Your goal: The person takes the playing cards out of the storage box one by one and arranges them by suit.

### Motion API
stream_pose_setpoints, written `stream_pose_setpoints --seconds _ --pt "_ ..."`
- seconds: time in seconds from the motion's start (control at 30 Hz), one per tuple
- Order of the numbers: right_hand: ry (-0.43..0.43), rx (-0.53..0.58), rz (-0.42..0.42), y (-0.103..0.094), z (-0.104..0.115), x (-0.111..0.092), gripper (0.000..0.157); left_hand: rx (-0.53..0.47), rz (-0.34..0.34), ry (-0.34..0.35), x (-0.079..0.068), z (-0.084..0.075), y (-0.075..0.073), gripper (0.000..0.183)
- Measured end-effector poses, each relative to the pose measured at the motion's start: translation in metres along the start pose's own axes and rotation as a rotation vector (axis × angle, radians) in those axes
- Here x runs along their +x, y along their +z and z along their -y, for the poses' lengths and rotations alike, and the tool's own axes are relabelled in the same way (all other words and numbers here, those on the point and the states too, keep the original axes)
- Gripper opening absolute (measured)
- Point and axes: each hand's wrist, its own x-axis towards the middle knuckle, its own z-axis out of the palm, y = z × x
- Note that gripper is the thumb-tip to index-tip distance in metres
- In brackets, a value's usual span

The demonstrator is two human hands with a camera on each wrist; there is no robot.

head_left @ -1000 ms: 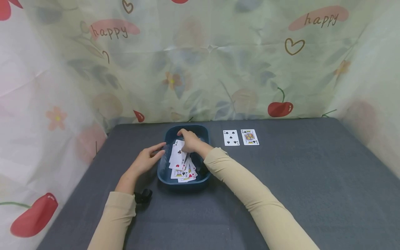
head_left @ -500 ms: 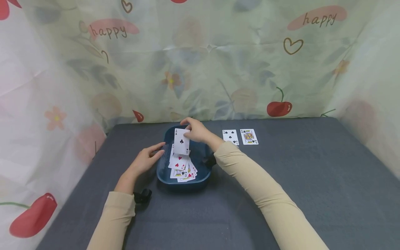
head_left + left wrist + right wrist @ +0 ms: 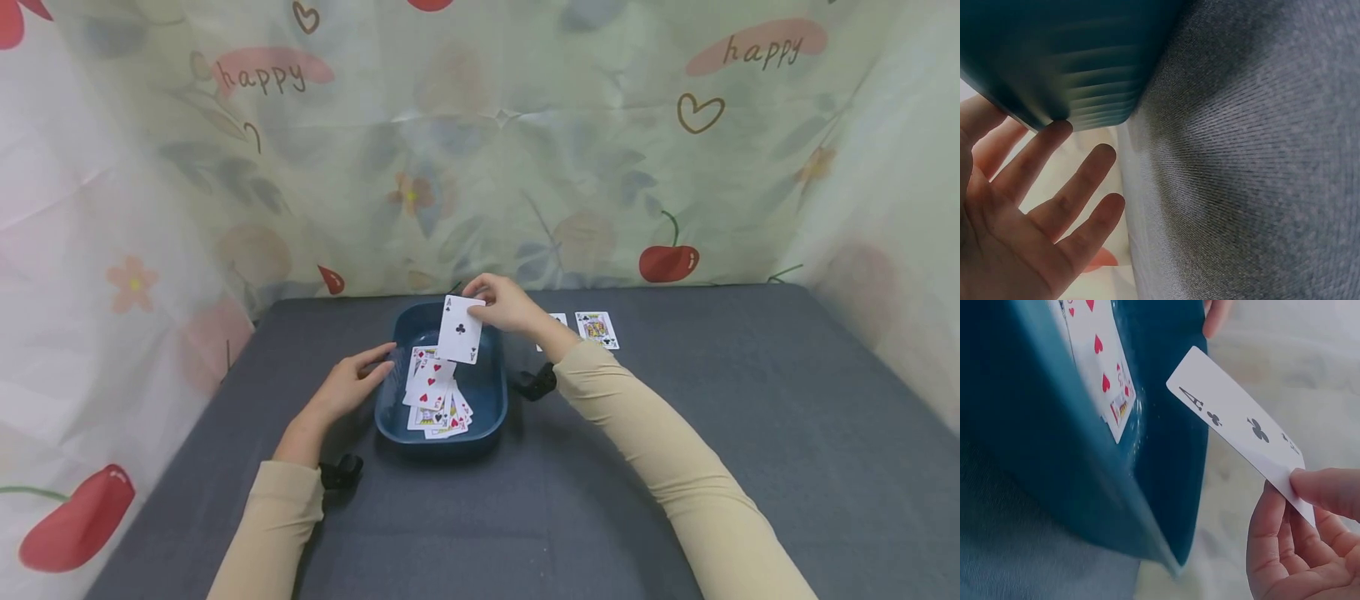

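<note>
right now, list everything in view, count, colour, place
Basin: one, dark blue, on the table
Table: one, dark grey, underneath
Basin cards: several overlapping, white with coloured prints, inside the basin
Ace of clubs: one, white and black, raised near the basin
Table cards: two, white, right of the basin, one partly hidden
Printed backdrop: three sides, pale, behind and beside
Wrist cameras: two, black, at the wrists
Sleeves: two, beige, on the arms
Left hand: one, touching the basin
Right hand: one, pinching the ace of clubs

Cherry-printed fabric hangs behind the grey table.
</note>
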Motion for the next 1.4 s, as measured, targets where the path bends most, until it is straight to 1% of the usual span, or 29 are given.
stream_pose_setpoints --seconds 0.17,0.33,0.53,0.73,0.87,1.0,1.23,1.4 --pt "0.028 0.039 -0.024 -0.013 -0.006 -0.01 0.027 -0.001 -0.003 0.008 -0.001 0.0 0.0 0.05" --pt "0.052 0.062 -0.043 -0.026 -0.016 -0.02 0.028 -0.007 -0.003 0.01 -0.002 0.0 0.0 0.05" --pt "0.045 0.07 -0.054 -0.042 -0.03 -0.034 0.028 -0.01 -0.003 0.008 -0.001 0.0 0.0 0.05" --pt "0.046 0.097 -0.097 -0.059 -0.042 -0.049 0.031 -0.011 -0.006 0.007 -0.001 -0.001 0.0 0.05" --pt "0.076 0.074 -0.126 -0.069 -0.054 -0.058 0.03 -0.008 -0.005 0.0 -0.002 0.0 0.0 0.05" --pt "0.093 0.04 -0.132 -0.079 -0.068 -0.066 0.03 -0.012 -0.004 -0.005 -0.002 0.0 0.001 0.051" --pt "0.128 0.042 -0.12 -0.092 -0.089 -0.079 0.031 -0.016 -0.008 -0.013 -0.002 -0.002 0.001 0.051" --pt "0.16 0.006 -0.111 -0.101 -0.102 -0.086 0.032 -0.015 -0.012 -0.022 -0.001 -0.003 0.002 0.051"
